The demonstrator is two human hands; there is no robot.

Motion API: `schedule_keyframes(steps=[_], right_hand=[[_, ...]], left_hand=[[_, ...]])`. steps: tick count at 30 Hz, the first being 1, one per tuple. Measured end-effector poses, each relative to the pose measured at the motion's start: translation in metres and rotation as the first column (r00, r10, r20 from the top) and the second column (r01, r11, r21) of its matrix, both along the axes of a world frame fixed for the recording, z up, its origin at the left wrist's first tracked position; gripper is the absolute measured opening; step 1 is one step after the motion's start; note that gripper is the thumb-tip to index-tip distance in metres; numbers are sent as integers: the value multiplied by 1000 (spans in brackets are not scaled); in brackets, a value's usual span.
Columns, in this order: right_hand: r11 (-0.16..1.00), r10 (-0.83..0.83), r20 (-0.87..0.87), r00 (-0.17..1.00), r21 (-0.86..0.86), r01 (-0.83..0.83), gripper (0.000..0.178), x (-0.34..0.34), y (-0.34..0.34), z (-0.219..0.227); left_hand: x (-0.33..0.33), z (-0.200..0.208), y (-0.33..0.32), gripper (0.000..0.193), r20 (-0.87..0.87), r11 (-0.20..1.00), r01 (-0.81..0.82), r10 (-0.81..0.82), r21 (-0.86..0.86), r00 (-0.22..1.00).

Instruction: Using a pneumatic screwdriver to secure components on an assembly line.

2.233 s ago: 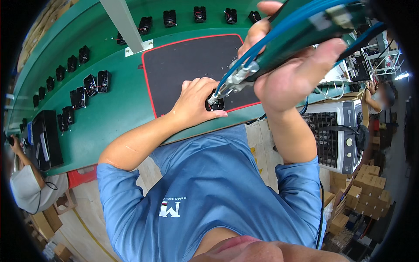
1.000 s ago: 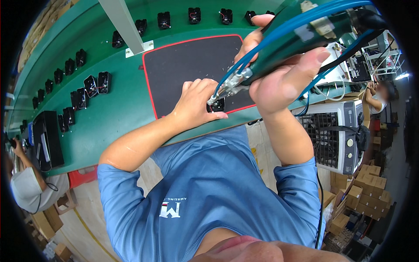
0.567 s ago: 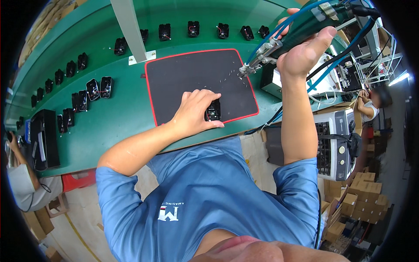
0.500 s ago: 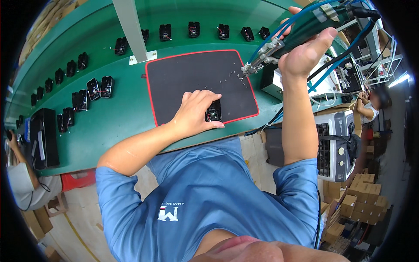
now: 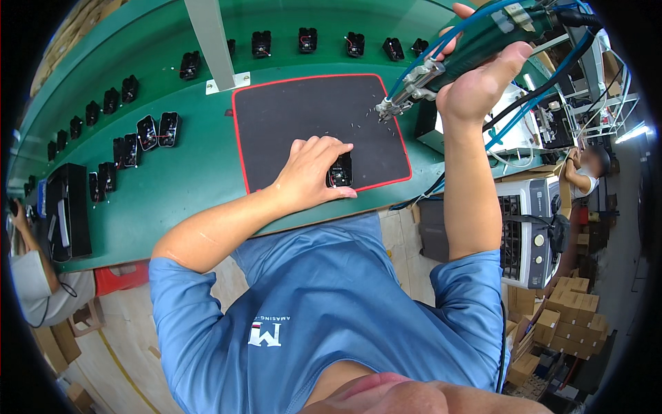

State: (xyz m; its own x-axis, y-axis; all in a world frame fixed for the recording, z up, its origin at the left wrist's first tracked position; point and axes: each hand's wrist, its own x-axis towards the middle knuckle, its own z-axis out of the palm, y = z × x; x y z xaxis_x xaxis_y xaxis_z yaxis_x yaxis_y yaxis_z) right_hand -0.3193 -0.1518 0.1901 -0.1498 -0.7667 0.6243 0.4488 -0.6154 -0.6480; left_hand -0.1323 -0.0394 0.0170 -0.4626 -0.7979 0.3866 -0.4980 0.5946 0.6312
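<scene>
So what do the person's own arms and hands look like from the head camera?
Both forearms are bare. The left hand and the right hand wear no gloves, rings or watch that I can see. Short blue T-shirt sleeves cover the upper arms only.

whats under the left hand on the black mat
The left hand holds a small black part down on the black mat. The part's left side is hidden under the fingers.

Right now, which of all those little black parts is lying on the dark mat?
Only the small black part under the left hand, near the mat's front edge; the others sit on the green table.
</scene>
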Motion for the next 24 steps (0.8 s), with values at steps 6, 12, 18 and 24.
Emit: schedule_keyframes(steps=[6,12,18,24], right_hand=[[975,-220,-342,913,-53,215,88,-7,2,2],[970,-242,-378,894,-109,216,90,-7,0,5],[977,-208,-140,968,-70,200,67,5,4,20],[978,-209,-175,962,-56,202,68,9,13,14]], left_hand=[[0,3,1,82,13,1000,2,-2,13,1000],[-1,2,1,82,1,1000,2,-2,0,1000],[-1,1,0,83,-18,1000,-2,2,-19,1000],[0,-2,-1,86,-27,1000,4,-4,-24,1000]])
